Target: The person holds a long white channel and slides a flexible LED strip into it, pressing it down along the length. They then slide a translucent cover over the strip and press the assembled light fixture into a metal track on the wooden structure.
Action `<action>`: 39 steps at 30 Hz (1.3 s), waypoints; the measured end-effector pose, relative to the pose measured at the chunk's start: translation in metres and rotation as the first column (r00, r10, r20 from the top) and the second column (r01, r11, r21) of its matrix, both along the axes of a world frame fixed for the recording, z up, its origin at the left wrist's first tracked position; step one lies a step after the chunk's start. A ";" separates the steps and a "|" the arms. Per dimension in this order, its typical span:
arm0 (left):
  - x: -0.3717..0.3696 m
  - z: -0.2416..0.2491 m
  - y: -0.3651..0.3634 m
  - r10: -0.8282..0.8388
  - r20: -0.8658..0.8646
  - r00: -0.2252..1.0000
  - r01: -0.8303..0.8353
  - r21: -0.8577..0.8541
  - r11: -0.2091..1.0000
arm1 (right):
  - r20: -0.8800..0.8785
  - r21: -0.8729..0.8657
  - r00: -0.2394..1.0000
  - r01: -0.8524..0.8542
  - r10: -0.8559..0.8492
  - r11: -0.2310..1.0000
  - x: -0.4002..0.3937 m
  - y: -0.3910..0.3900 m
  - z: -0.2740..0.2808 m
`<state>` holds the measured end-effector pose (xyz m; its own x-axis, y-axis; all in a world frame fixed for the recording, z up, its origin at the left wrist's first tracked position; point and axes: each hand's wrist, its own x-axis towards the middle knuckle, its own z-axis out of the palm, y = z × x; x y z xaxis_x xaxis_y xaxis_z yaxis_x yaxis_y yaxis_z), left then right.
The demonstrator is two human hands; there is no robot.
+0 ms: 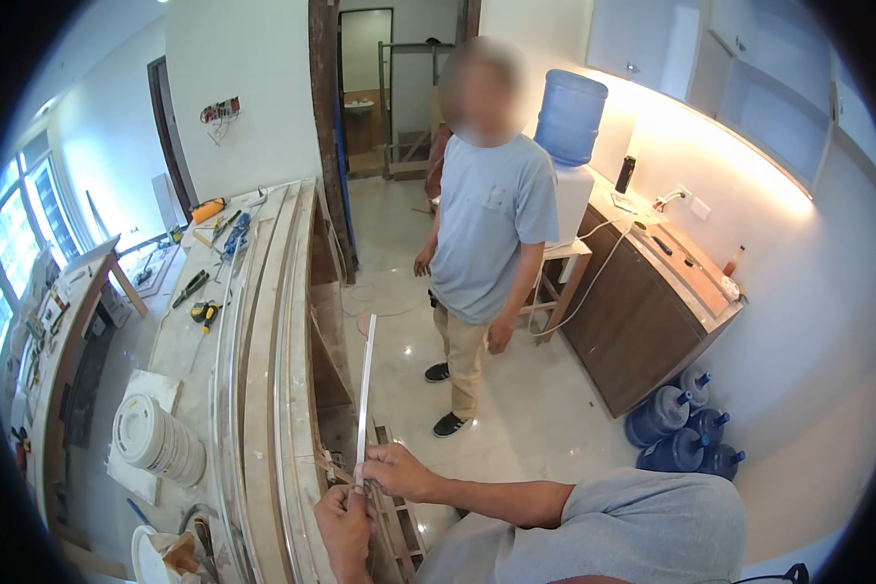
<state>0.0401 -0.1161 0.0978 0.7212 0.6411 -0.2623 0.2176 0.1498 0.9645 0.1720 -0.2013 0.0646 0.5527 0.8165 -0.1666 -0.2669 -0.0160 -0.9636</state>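
Note:
A thin, straight, pale metal-looking strip (pixel 365 389) stands nearly upright above my hands, leaning slightly to the right at its top. Its lower end is pinched in my right hand (pixel 396 473), whose fingers are closed. Just below and to the left, my left hand (pixel 346 526) is also closed at the strip's bottom end, thumb upward. Both hands are beside the long workbench (pixel 307 467) edge. Long strips and boards (pixel 259 380) lie lengthwise on that bench. The exact profile of the held strip is too small to make out.
A person in a light blue shirt (pixel 492 224) stands ahead. The bench carries a white bucket (pixel 161 438), a yellow-black screwdriver (pixel 204 313) and other tools. Rightward are a brown cabinet (pixel 623 321), a water dispenser bottle (pixel 569 117) and several blue water jugs (pixel 660 414) on the floor.

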 end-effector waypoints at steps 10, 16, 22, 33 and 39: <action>0.002 0.005 -0.001 0.013 -0.036 0.999 -0.013 0.006 1.000 | -0.040 0.057 0.998 -0.042 0.045 0.997 -0.004 -0.001 -0.010; 0.002 -0.005 0.001 0.006 -0.012 1.000 -0.006 0.001 1.000 | -0.034 0.031 0.999 0.025 -0.024 0.999 0.016 0.000 0.006; 0.012 0.009 -0.001 0.027 0.044 0.999 -0.026 -0.011 1.000 | -0.044 0.083 0.999 -0.004 0.008 0.997 0.001 0.000 -0.002; 0.004 -0.003 -0.004 0.018 0.026 0.999 -0.021 0.119 0.993 | 0.017 0.081 0.997 -0.081 0.080 0.993 0.008 -0.006 -0.006; -0.006 0.014 -0.016 0.034 -0.035 0.999 -0.028 0.158 0.987 | -0.087 0.028 0.994 0.063 -0.061 0.998 0.025 -0.009 0.021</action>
<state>0.0339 -0.1317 0.1117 0.6919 0.6985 -0.1830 0.2519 0.0040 0.9678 0.1975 -0.2100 0.0855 0.5872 0.7865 -0.1915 -0.3485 0.0321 -0.9367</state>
